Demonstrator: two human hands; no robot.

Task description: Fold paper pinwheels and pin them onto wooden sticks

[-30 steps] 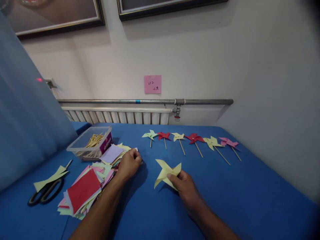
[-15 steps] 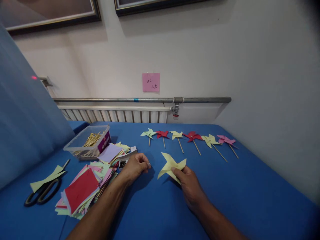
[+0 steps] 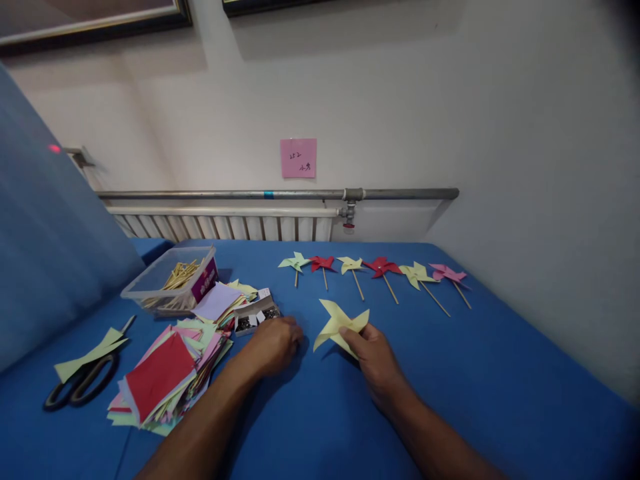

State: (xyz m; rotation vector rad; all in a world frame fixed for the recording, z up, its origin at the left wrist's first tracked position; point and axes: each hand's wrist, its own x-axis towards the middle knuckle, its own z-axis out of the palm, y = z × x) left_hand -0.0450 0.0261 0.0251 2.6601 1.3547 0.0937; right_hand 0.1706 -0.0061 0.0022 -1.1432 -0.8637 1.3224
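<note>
— What do we see at the left of the blue worktop (image 3: 500, 373)?
— Black scissors (image 3: 75, 390) under a pale green paper strip (image 3: 90, 350), a heap of coloured paper squares (image 3: 160, 377), and a clear tub (image 3: 173, 280) of wooden sticks.
— And farther back?
— We count six finished pinwheels (image 3: 383, 268) in a row, below a pink note (image 3: 298, 158) on the wall.

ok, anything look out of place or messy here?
Only the left side: the coloured paper stack is slumped and fanned out, and a pale green offcut lies draped over the scissors. The pinwheel row is neat; the right hand pinches a yellow pinwheel.
</note>
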